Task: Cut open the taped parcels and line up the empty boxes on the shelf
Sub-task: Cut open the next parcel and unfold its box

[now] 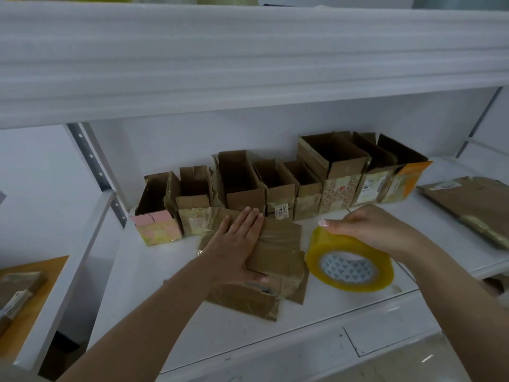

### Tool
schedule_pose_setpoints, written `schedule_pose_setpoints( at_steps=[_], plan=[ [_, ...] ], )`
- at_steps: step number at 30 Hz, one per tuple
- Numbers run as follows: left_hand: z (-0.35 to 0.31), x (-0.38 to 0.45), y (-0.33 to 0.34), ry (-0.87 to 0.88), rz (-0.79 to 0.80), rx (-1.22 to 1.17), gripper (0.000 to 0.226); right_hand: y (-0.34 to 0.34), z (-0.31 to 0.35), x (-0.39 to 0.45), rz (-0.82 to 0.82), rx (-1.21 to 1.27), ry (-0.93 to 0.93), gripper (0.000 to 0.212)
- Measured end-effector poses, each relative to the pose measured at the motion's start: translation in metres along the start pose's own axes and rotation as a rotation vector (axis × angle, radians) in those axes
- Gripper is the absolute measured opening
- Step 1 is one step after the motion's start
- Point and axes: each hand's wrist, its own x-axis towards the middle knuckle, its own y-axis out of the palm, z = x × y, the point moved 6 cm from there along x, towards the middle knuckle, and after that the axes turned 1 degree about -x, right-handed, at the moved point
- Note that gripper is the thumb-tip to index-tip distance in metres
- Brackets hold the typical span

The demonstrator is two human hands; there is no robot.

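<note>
Parcels are the work item, and the nearest taped parcel (275, 252) lies flat at the front of the white shelf (154, 285), directly under the left hand (237, 244). That hand presses it with straight, flat fingers, the thumb wrapped at the near edge. The parcel's long axis appears to run near-to-far, slightly rightward; crumpled tape and loose flaps at its near end make the exact outline uncertain. The left hand is therefore the nearer one. The right hand (369, 230) is just beside the parcel on its right, fingers curled over the top of a yellow tape roll (349, 260) standing on edge. No cutting tool is visible, so the parcel is judged not yet opened.

Behind the hands, a row of opened boxes (278, 183) stands along the back of the shelf, touching side by side, flaps up; their interiors look empty. A flat taped package (473, 205) lies far right, well apart.
</note>
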Motion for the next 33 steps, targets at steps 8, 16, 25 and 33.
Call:
schedule_pose_setpoints(
  at_steps=[8, 16, 25, 33],
  plan=[
    [0.004, 0.019, 0.008, 0.022, 0.021, -0.017, 0.136, 0.014, -0.039, 0.026, 0.054, 0.129, 0.105, 0.061],
    [0.006, 0.028, 0.012, 0.019, 0.04, -0.034, 0.133, 0.044, -0.072, 0.055, 0.113, 0.108, 0.198, 0.05],
    [0.006, 0.032, 0.015, 0.017, 0.075, -0.044, 0.126, 0.078, -0.075, 0.074, 0.12, -0.157, 0.202, 0.044],
    [-0.038, 0.026, -0.001, 0.046, 0.07, 0.005, 0.122, 0.078, -0.071, 0.064, 0.063, -0.239, 0.209, 0.049]
  ],
)
